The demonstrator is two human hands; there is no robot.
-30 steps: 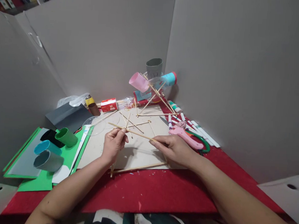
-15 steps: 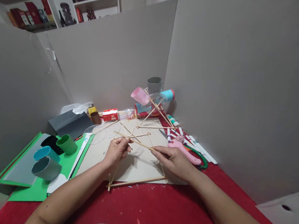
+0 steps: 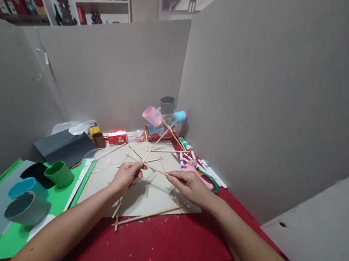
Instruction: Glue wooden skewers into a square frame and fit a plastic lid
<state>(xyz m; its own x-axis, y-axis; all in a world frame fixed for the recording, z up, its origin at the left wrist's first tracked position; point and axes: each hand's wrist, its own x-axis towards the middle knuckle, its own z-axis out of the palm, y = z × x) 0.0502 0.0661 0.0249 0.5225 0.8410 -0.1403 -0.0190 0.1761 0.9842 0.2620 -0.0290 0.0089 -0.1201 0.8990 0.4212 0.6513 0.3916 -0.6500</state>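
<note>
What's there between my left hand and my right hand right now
In the head view, a thin wooden stick spans the gap between your left hand and right hand; beneath it shows the pale board.

On the table a board is laid, with a stick held over it. Cups are set on sheets at left, markers at right. Behind, a box is placed left of a model.

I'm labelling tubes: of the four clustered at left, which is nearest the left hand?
The green tube, nearest the left hand at the cluster's right end; the black tube, blue tube and grey tube sit farther left.
</note>
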